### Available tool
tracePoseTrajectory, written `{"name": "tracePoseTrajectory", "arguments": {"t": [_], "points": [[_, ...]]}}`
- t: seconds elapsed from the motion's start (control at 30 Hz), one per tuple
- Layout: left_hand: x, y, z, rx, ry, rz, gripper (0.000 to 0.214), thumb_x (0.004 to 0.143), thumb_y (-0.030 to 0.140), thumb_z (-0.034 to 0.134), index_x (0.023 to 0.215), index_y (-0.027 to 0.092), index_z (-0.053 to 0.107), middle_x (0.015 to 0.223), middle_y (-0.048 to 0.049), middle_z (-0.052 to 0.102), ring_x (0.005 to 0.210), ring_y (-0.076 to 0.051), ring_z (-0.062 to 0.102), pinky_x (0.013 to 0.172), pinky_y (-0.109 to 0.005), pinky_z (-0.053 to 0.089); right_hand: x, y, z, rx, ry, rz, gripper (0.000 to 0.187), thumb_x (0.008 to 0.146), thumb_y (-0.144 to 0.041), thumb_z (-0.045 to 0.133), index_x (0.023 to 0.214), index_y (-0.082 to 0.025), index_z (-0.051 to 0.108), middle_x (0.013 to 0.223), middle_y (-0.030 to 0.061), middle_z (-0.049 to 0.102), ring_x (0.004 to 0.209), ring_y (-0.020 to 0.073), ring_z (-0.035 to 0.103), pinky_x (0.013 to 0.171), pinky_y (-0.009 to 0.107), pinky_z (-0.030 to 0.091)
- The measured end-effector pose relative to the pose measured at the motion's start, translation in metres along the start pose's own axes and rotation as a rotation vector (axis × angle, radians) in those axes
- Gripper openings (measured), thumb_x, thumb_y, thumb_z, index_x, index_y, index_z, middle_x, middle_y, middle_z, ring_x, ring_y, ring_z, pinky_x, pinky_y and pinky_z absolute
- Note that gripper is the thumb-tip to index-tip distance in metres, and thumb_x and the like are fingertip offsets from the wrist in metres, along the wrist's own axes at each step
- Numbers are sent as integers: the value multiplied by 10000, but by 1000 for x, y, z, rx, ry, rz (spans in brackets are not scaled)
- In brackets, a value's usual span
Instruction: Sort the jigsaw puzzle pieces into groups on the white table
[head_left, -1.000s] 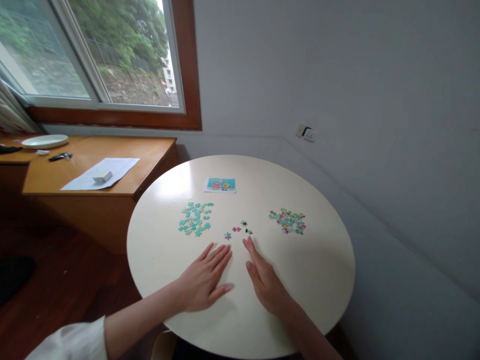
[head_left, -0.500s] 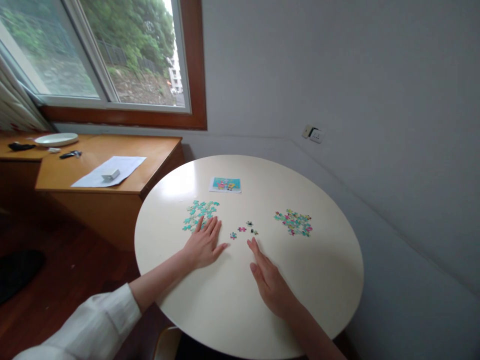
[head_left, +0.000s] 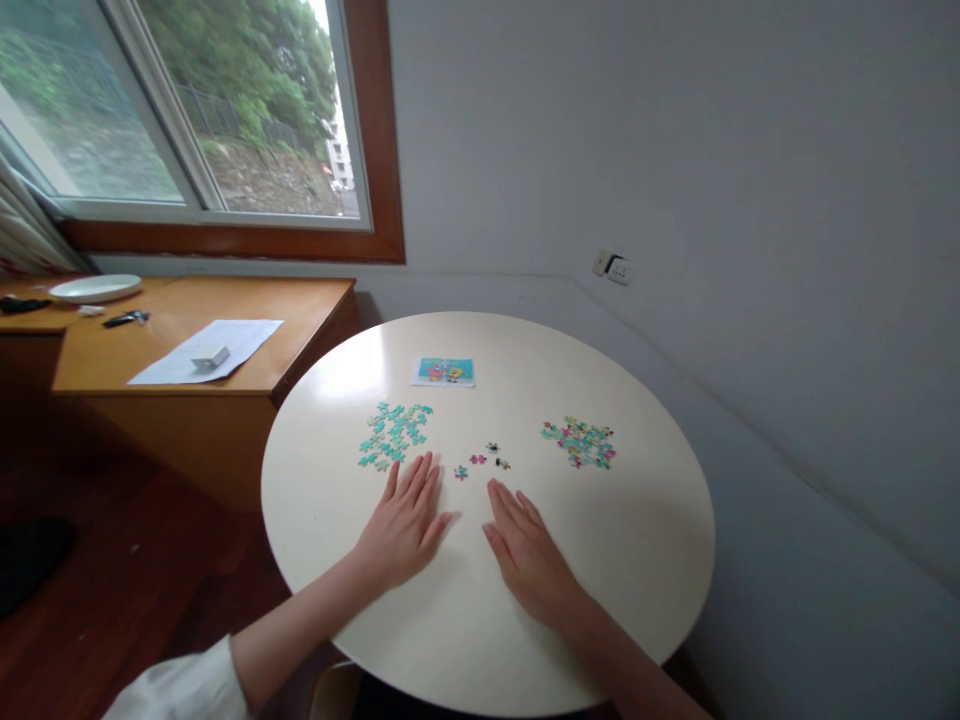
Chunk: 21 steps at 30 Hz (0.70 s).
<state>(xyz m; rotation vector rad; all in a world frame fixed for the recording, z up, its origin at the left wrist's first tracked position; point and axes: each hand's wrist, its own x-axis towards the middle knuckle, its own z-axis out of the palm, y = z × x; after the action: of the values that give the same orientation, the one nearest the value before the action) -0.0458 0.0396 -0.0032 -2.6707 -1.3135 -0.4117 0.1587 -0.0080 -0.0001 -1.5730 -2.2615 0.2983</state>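
My left hand (head_left: 401, 520) lies flat on the white round table (head_left: 442, 640) with its fingers spread, just below a pile of mostly turquoise jigsaw pieces (head_left: 395, 435). My right hand (head_left: 534, 555) rests on the tabletop with fingers stretched out, holding nothing. Between and beyond my fingertips sit several loose pieces, among them a pink jigsaw piece (head_left: 478, 459) and a turquoise-and-pink one (head_left: 461, 472). Farther right is a second pile of multicoloured jigsaw pieces (head_left: 581, 442). A small picture card (head_left: 443, 372) with cartoon figures on turquoise lies toward the far side.
To the left stands a wooden desk (head_left: 315, 340) with a sheet of paper (head_left: 247, 340), a small white box (head_left: 210, 357) and a white plate (head_left: 96, 289). A wall with a socket (head_left: 619, 270) rises behind the table. A chair edge (head_left: 335, 690) shows at the bottom.
My left hand has drawn back toward me, off the edge of the turquoise pile. My right hand has turned flatter with its fingers more spread. The view has shifted slightly.
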Motion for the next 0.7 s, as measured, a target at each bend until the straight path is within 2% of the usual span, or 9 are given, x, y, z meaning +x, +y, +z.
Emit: {"name": "tracePoseTrajectory", "arguments": {"t": [0.1,0.27,0.4,0.53,0.7], "points": [[-12,8,-2,-4,-7,39,586,917,433,264,1390,87,241,1450,-150,253,1362,-255,140,1105,-479,129,8,-3,-4,-103,-42,-74,527,928,-342,258,1363,-53,327,1414,159,325,1332,226,258,1106,465,186],[-16,10,0,4,-6,8,590,912,434,279,1383,78,257,1439,-168,269,1354,-270,169,1091,-497,166,40,0,-6,-202,5,-110,588,900,-462,309,1375,-116,317,1462,151,212,1365,259,134,1093,523,92],[-15,9,3,-4,26,5,590,912,430,277,1398,99,226,1437,-157,282,1352,-260,179,1091,-494,175,56,1,-2,-229,5,-122,582,907,-471,272,1372,-125,321,1443,142,277,1357,251,171,1090,532,51],[-16,8,5,1,32,5,584,910,426,285,1393,100,245,1429,-153,301,1348,-262,196,1092,-492,178,51,-2,-1,-204,7,-159,564,918,-449,251,1371,-120,321,1411,128,349,1341,228,229,1098,518,52],[-16,7,6,9,45,17,587,910,428,289,1396,102,241,1428,-153,304,1343,-265,212,1086,-493,195,36,-7,-6,-163,-20,-172,557,920,-444,250,1366,-120,333,1419,123,329,1342,237,229,1099,519,84]]}}
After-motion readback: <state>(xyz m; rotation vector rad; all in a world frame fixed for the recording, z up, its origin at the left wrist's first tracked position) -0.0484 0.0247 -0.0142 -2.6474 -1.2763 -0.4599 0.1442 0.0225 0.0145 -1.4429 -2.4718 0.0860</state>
